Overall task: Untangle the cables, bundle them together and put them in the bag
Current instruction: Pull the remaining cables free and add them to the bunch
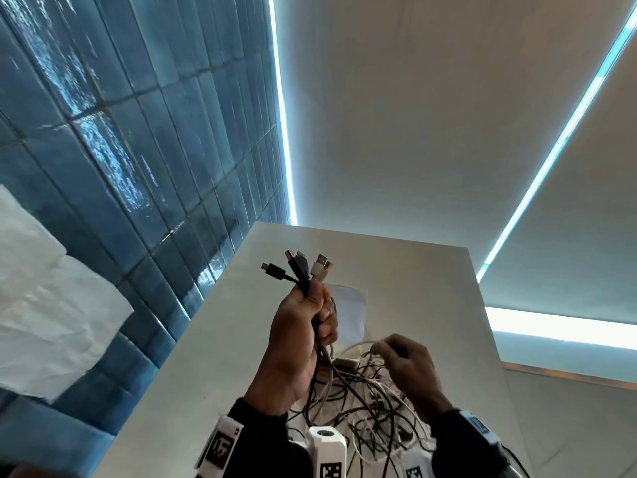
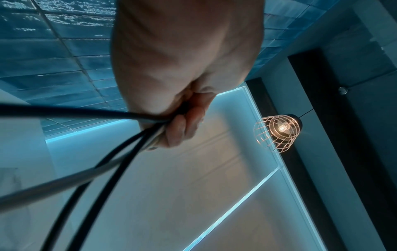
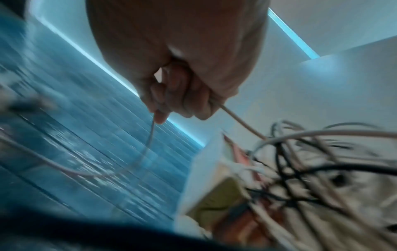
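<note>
The cable tangle (image 1: 365, 408) runs off the head view's bottom edge; the blurred box (image 3: 214, 195) is perhaps a charger.

Blue tiled wall and lit ceiling.
Glossy tiles (image 1: 138, 132) beside white paper (image 1: 51, 288); light strips (image 1: 551, 160) cross the ceiling; a caged lamp (image 2: 279, 132) glows.

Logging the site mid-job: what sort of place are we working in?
Probably a styled indoor room, perhaps a café or studio; I can't tell which. Glossy blue tiled wall, LED light strips along the ceiling, a caged pendant lamp, and a white table point that way.
</note>
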The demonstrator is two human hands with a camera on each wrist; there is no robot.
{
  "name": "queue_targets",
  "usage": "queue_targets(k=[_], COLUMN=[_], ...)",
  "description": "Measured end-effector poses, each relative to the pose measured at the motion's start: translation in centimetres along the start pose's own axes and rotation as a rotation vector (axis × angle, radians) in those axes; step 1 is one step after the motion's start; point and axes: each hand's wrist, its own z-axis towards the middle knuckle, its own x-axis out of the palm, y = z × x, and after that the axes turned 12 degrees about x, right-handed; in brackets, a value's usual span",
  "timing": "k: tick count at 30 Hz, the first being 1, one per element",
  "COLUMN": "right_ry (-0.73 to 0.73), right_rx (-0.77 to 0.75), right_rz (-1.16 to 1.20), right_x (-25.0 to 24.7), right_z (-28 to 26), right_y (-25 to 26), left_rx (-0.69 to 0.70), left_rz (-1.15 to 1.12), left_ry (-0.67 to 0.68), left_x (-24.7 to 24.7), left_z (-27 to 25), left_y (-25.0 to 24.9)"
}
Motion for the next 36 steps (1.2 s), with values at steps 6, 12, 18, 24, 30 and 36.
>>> queue_targets(k=[6,12,18,24,30,36], right_ry=[0.225,0.457,0.493,0.464,0.345,0.324], right_rx=[-0.166,-0.179,0.013,0.043,0.074,0.141], right_rz=[0.38,0.301,0.255,0.19,0.123,-0.04], right_x=[0.3,0.7,0.3,0.5,1.4,1.6], right_z=[-3.9,-5.9,-4.7,-3.1,-1.2,-0.4], right_y=[7.9,8.9,5.9,3.9,0.2,-3.8], left_rx=[-0.096,-0.09,-0.002,0.018,0.057,0.078], left_rz=[0.049,-0.021,-0.315,-0.179,-0.127,-0.11], left_ry=[-0.064,-0.079,-0.006,0.052,0.024,-0.008], left_x=[-0.1,0.3,0.1,0.5,-0.2,-1.0], left_z=[0.5,0.5,0.5,-0.1,-0.1,-0.2], left_y=[1.7,1.0,-0.7,-0.3,-0.6,-0.8])
